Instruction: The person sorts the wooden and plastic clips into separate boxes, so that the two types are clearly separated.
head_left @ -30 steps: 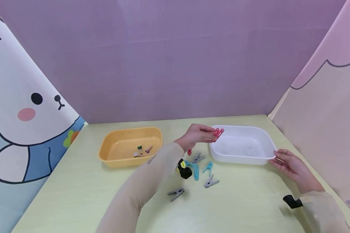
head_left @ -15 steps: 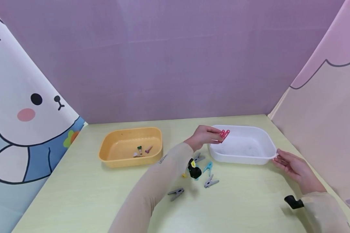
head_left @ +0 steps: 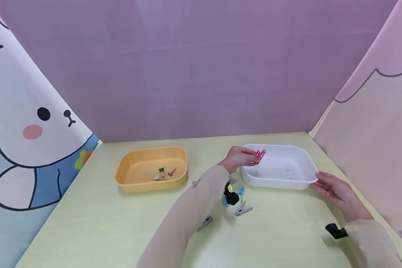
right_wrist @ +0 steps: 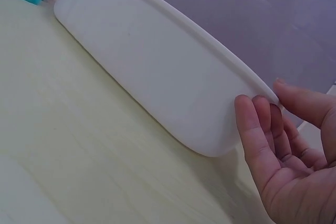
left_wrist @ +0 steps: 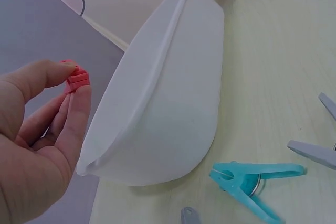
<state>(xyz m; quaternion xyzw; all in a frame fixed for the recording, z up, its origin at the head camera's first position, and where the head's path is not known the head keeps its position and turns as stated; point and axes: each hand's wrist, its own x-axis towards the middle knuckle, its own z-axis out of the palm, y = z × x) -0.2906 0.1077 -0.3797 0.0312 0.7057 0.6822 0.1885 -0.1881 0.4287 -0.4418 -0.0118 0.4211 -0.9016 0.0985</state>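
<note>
Head view: two trays (head_left: 278, 183) (head_left: 150, 187), left hand (head_left: 238, 157) pinching one red clip (head_left: 261, 155).

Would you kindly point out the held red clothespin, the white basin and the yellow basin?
Held red clothespin (left_wrist: 79, 79): left wrist view, on the end facing the camera.
White basin (head_left: 278, 184): head view, on the front wall.
Yellow basin (head_left: 152, 187): head view, on the front wall.

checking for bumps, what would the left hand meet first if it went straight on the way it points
Most likely the white basin: the left hand, pinching a red clothespin, points across it. The hand's height is hard to judge, so it might pass above instead.
</note>
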